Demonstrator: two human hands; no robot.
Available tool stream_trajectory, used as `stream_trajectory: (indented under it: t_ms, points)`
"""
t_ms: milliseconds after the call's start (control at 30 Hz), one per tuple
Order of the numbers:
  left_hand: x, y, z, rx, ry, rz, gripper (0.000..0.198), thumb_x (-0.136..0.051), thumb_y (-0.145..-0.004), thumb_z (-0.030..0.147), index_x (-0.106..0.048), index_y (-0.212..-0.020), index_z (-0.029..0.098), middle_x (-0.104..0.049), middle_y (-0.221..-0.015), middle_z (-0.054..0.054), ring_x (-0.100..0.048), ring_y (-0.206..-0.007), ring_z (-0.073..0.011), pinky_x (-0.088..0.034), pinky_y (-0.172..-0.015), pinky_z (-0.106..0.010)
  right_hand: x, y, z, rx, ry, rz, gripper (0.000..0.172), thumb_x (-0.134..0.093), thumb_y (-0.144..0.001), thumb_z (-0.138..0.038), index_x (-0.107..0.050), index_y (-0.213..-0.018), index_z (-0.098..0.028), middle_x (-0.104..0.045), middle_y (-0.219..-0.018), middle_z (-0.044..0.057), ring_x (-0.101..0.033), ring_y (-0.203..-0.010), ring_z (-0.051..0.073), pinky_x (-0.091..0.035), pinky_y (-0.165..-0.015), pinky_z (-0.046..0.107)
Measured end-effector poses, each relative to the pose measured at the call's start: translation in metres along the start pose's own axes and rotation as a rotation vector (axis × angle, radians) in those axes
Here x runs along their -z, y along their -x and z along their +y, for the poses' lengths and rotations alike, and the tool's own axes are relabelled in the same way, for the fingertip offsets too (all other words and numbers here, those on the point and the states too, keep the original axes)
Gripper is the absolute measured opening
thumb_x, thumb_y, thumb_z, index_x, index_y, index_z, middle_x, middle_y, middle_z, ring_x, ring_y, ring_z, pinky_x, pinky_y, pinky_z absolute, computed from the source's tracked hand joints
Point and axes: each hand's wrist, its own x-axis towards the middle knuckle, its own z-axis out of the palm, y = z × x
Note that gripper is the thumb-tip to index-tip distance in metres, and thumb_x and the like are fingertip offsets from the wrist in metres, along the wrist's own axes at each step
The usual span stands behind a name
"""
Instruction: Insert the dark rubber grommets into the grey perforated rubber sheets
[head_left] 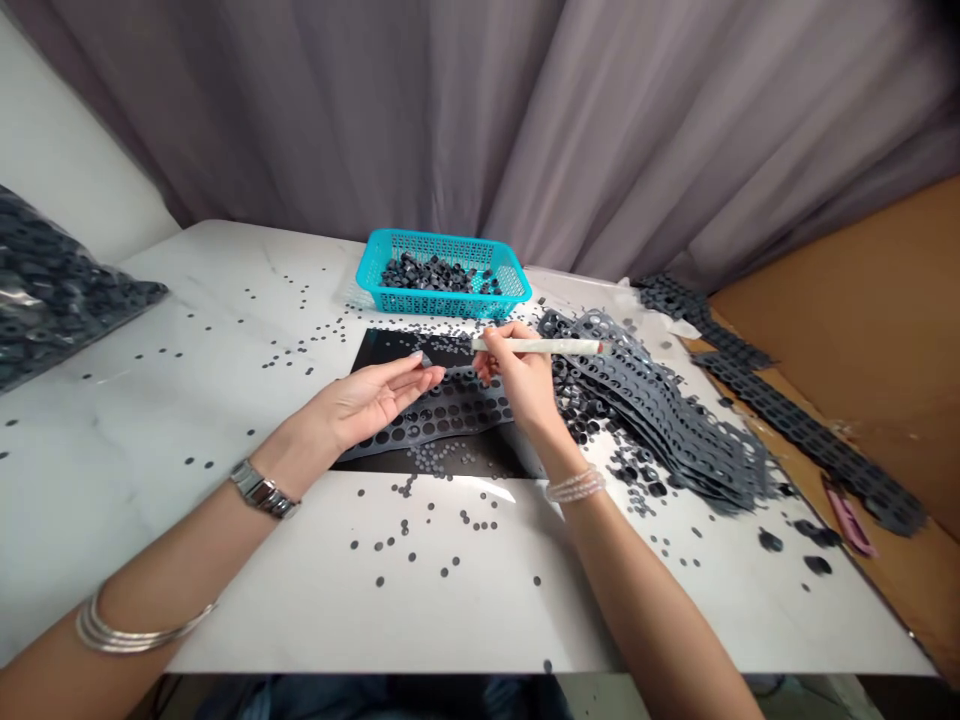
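Note:
My left hand (379, 400) is palm up, pinching a small dark grey piece (427, 361) between thumb and fingertips. A pale, pen-like stick (555, 346) with a reddish end lies across my right hand (521, 375), whose fingers are closed round it; its working tip is hard to make out. Both hands are over a dark grey perforated strip (442, 420) with rows of round holes. Under the strip lies a black mat (375, 346), with small dark discs (429, 460) scattered on it.
A turquoise basket (450, 306) holding black ring-like pieces stands behind the mat. Stacked perforated strips (660, 410) and loose black pieces (589, 410) lie on the right. A filled plastic bag (52, 280) is at left, a pink cutter (849, 518) at far right. Discs dot the white table (300, 590).

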Motion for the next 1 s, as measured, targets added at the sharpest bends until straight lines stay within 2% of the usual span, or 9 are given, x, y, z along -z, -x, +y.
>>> stream_trajectory:
  t_ms: [267, 367, 467, 533, 600, 700, 767, 867, 1000]
  points:
    - [-0.001, 0.002, 0.001, -0.006, 0.004, -0.01, 0.012, -0.058, -0.091, 0.006, -0.066, -0.082, 0.01, -0.074, -0.095, -0.017, -0.073, -0.088, -0.0151, -0.061, -0.082, -0.019, -0.001, 0.012, 0.02, -0.081, -0.023, 0.008, 0.03, -0.066, -0.084, -0.046, -0.052, -0.071, -0.023, -0.061, -0.058, -0.004, -0.052, -0.047, 0.01, -0.045, -0.048, 0.023]
    - [0.001, 0.003, 0.002, -0.026, -0.009, -0.03, 0.024, -0.051, -0.078, -0.009, -0.064, -0.085, 0.01, -0.07, -0.1, -0.017, -0.07, -0.098, -0.017, -0.059, -0.086, -0.021, -0.001, 0.015, 0.02, -0.096, -0.007, -0.006, 0.029, -0.065, -0.084, -0.046, -0.053, -0.072, -0.023, -0.062, -0.058, -0.004, -0.052, -0.047, 0.01, -0.044, -0.047, 0.023]
    - [0.004, 0.003, 0.003, -0.066, -0.093, -0.041, 0.037, -0.044, -0.059, -0.009, -0.063, -0.082, 0.013, -0.066, -0.091, -0.012, -0.067, -0.09, -0.0156, -0.058, -0.076, -0.024, -0.004, 0.018, 0.019, -0.093, 0.061, -0.058, 0.029, -0.063, -0.086, -0.046, -0.052, -0.072, -0.023, -0.061, -0.058, -0.004, -0.053, -0.048, 0.011, -0.043, -0.047, 0.023]
    - [0.005, 0.002, 0.002, -0.157, -0.26, -0.052, 0.03, -0.045, -0.058, -0.002, -0.063, -0.075, 0.015, -0.064, -0.085, -0.01, -0.062, -0.079, -0.0157, -0.053, -0.065, -0.027, -0.006, 0.02, 0.02, -0.078, 0.144, -0.098, 0.028, -0.062, -0.087, -0.045, -0.053, -0.072, -0.023, -0.061, -0.058, -0.003, -0.054, -0.05, 0.011, -0.043, -0.048, 0.022]
    - [0.005, 0.001, -0.001, -0.337, -0.58, -0.039, 0.02, -0.05, -0.066, 0.007, -0.066, -0.073, 0.017, -0.063, -0.081, -0.007, -0.057, -0.073, -0.017, -0.048, -0.062, -0.031, -0.007, 0.021, 0.021, -0.063, 0.23, -0.136, 0.028, -0.06, -0.088, -0.044, -0.054, -0.072, -0.022, -0.062, -0.058, -0.003, -0.055, -0.051, 0.012, -0.043, -0.05, 0.023]
    - [0.002, -0.001, -0.008, -0.69, -1.202, 0.032, 0.018, -0.058, -0.075, 0.021, -0.074, -0.082, 0.02, -0.061, -0.077, -0.004, -0.055, -0.071, -0.0186, -0.048, -0.07, -0.035, -0.007, 0.021, 0.023, -0.037, 0.295, -0.182, 0.026, -0.057, -0.089, -0.04, -0.054, -0.07, -0.022, -0.062, -0.058, -0.003, -0.055, -0.053, 0.012, -0.043, -0.054, 0.024]
    - [0.001, -0.005, -0.013, -0.857, -1.487, 0.036, 0.023, -0.059, -0.077, 0.022, -0.077, -0.092, 0.019, -0.061, -0.079, -0.004, -0.056, -0.073, -0.0193, -0.048, -0.077, -0.036, -0.007, 0.02, 0.023, -0.02, 0.307, -0.191, 0.025, -0.057, -0.089, -0.038, -0.054, -0.07, -0.022, -0.062, -0.059, -0.002, -0.055, -0.055, 0.013, -0.043, -0.055, 0.024]
    - [0.002, -0.012, -0.018, -0.932, -1.665, -0.006, 0.027, -0.058, -0.082, 0.02, -0.076, -0.1, 0.015, -0.06, -0.085, -0.006, -0.059, -0.079, -0.0211, -0.048, -0.081, -0.036, -0.008, 0.02, 0.023, 0.002, 0.319, -0.197, 0.024, -0.056, -0.089, -0.035, -0.054, -0.07, -0.022, -0.062, -0.059, -0.002, -0.056, -0.056, 0.013, -0.042, -0.056, 0.025]
    - [0.006, -0.021, -0.021, -0.967, -1.737, -0.042, 0.021, -0.055, -0.086, 0.02, -0.074, -0.094, 0.017, -0.059, -0.086, -0.007, -0.059, -0.086, -0.0242, -0.048, -0.083, -0.037, -0.01, 0.02, 0.021, 0.054, 0.377, -0.218, 0.023, -0.055, -0.09, -0.031, -0.053, -0.07, -0.023, -0.06, -0.059, -0.002, -0.054, -0.056, 0.014, -0.038, -0.056, 0.026]
